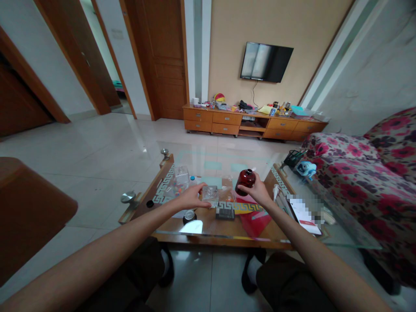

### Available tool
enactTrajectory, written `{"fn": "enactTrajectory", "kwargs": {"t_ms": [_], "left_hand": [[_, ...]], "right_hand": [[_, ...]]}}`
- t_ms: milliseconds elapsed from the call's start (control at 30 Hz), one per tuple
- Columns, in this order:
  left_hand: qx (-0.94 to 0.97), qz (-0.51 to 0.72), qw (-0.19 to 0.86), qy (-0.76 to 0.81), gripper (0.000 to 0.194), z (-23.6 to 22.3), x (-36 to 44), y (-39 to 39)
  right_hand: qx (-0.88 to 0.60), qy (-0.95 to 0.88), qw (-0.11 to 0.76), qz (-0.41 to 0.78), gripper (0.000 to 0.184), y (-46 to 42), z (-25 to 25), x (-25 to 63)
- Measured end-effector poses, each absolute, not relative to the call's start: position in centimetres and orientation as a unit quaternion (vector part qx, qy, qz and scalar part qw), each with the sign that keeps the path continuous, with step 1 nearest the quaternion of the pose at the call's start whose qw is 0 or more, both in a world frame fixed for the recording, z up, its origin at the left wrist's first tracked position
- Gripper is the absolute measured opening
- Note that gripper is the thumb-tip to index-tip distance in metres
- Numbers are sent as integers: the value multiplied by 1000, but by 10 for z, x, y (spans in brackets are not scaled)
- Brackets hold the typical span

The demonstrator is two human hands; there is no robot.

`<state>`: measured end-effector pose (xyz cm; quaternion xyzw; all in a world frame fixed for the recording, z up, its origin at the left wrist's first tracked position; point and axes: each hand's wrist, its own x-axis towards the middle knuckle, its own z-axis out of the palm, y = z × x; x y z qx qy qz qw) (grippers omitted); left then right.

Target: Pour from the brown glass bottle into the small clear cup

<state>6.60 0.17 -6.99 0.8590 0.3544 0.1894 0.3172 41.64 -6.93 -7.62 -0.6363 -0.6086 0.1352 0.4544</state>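
Note:
My right hand (pixel 258 190) grips a dark amber glass bottle (pixel 245 182) above the far side of a glass-topped coffee table (pixel 208 234). My left hand (pixel 191 197) reaches over the table, its fingertips on a small square clear glass dish (pixel 210 195). Just beyond that hand stand a clear plastic box (pixel 182 175) and a bottle with a blue cap (pixel 193 180). A dark rectangular block (pixel 225 213) lies below the dish, and a small round dark jar (pixel 189 216) sits near my left wrist.
Papers and a red folder (pixel 255 219) lie under and beside my right forearm. A floral sofa (pixel 360 190) runs along the right. A wooden sideboard (pixel 253 121) with several small items stands at the far wall under a wall-mounted television (pixel 266 62). My knees are below the table edge.

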Motion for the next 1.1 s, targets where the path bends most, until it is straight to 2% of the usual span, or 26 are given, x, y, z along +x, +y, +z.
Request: {"fn": "enactTrajectory", "kwargs": {"t_ms": [167,367,600,700,833,900,933,967,1067,1100], "left_hand": [[873,174,290,352,70,-67,59,5],[872,167,288,359,73,-65,51,5],[857,176,326,359,77,-67,45,5],[860,181,322,353,83,-64,44,2],[868,185,311,341,74,-58,45,-1],[869,183,307,343,72,-55,45,-1],[869,182,306,345,72,-54,46,0],[869,181,304,347,72,-53,46,1],[870,176,296,353,74,-49,46,4],[869,173,295,357,75,-48,46,6]], "right_hand": [[-660,-589,447,134,111,-68,-80,423],[-670,-555,471,148,84,-73,-70,437],[-679,-541,487,93,76,-81,-61,443],[-657,-558,505,34,70,-85,-46,440],[-576,-613,531,-106,59,-98,-8,411],[-504,-668,532,-125,51,-115,0,372],[-459,-719,511,-108,44,-126,-3,346],[-392,-796,454,-84,37,-140,-12,318],[-109,-967,230,-18,21,-184,-67,234],[-76,-983,167,13,16,-195,-90,214]]}}
